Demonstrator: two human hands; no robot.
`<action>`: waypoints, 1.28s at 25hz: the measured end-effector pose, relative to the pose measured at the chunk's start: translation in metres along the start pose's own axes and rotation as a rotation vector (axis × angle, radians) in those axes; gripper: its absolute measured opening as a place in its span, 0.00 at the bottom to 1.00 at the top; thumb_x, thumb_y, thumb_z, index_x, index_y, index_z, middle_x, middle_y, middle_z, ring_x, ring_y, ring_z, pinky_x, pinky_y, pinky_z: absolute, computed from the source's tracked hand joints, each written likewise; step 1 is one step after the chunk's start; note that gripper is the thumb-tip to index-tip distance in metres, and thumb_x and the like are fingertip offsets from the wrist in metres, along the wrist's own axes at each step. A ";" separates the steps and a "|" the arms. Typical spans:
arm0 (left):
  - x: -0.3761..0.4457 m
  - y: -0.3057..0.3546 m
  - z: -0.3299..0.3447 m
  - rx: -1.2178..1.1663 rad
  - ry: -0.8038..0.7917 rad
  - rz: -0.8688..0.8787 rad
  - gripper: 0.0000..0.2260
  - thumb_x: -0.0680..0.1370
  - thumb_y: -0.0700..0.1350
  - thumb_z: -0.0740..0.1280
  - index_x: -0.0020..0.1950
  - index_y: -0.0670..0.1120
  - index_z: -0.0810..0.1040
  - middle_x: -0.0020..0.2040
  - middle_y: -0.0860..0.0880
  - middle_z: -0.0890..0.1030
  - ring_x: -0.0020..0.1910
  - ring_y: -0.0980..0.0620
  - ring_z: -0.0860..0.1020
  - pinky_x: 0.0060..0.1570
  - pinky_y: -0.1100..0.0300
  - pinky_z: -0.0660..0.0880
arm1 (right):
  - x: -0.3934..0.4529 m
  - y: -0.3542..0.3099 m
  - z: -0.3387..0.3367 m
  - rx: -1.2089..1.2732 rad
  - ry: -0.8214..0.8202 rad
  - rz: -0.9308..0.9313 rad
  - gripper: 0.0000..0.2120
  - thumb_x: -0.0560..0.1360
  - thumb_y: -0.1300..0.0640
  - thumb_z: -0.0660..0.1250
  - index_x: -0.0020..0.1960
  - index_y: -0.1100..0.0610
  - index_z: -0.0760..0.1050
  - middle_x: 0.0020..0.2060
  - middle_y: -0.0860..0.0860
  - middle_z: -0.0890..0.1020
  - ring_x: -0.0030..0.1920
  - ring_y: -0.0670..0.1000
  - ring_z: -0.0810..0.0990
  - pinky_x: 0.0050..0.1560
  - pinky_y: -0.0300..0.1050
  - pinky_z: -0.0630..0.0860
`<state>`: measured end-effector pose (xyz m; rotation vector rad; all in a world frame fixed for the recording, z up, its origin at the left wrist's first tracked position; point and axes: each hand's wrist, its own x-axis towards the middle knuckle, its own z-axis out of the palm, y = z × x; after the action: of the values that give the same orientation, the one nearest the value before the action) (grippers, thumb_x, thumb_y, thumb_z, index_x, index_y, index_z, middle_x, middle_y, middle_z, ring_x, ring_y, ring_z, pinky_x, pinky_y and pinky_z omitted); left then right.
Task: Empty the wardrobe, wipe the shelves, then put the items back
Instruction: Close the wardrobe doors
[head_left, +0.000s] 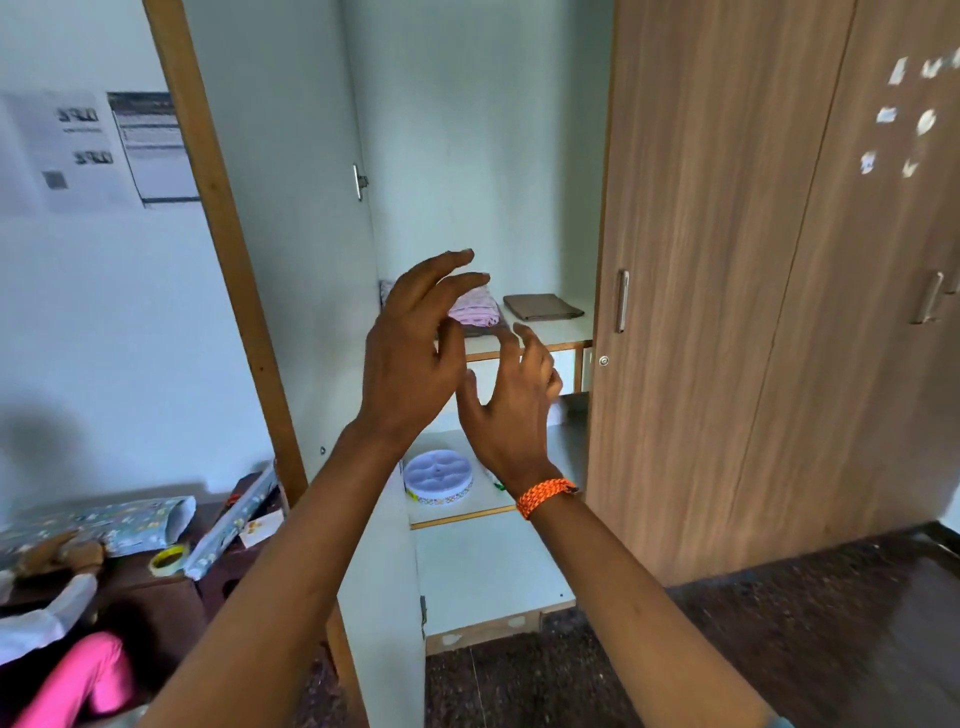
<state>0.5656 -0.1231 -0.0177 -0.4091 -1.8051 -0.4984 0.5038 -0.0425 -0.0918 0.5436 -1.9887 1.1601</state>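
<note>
Both hands, left (410, 353) and right (506, 410), spread, holding nothing, near pink cloth (475, 312) at 12 o'clock. Risk: careless grab unfolds stack.

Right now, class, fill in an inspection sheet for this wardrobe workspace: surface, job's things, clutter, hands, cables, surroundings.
Surface: upper shelf and lower shelf, both white.
Job's things: pink folded cloth and brown folded cloth on upper shelf; round white tray on lower.
Clutter: tape roll and wrapping paper on side table.
Hands: left hand and right hand raised, empty.
Cables: nothing seen.
Surroundings: closed wooden door.
</note>
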 end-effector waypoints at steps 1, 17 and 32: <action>-0.002 0.004 -0.020 0.050 0.117 0.049 0.16 0.74 0.35 0.58 0.57 0.40 0.80 0.60 0.42 0.79 0.62 0.47 0.73 0.63 0.73 0.65 | -0.008 -0.021 0.001 0.052 0.000 -0.065 0.27 0.73 0.45 0.58 0.69 0.55 0.66 0.68 0.55 0.69 0.68 0.56 0.67 0.65 0.56 0.61; -0.020 -0.067 -0.089 -0.250 0.690 -0.529 0.10 0.74 0.39 0.55 0.44 0.48 0.75 0.42 0.49 0.81 0.37 0.53 0.75 0.32 0.56 0.71 | -0.023 -0.118 0.072 0.152 -0.628 -0.162 0.51 0.70 0.52 0.72 0.78 0.53 0.39 0.74 0.56 0.62 0.62 0.60 0.75 0.64 0.57 0.67; -0.064 -0.063 0.074 -0.423 -0.070 -0.484 0.22 0.80 0.55 0.53 0.74 0.57 0.56 0.77 0.48 0.58 0.77 0.50 0.56 0.75 0.46 0.53 | 0.028 0.031 -0.023 0.602 -0.604 0.065 0.26 0.72 0.69 0.68 0.68 0.56 0.70 0.47 0.42 0.81 0.45 0.43 0.81 0.55 0.42 0.78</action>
<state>0.4908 -0.1388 -0.1060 -0.2725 -1.8643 -1.2281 0.4744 -0.0065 -0.0795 1.2629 -2.1236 1.8080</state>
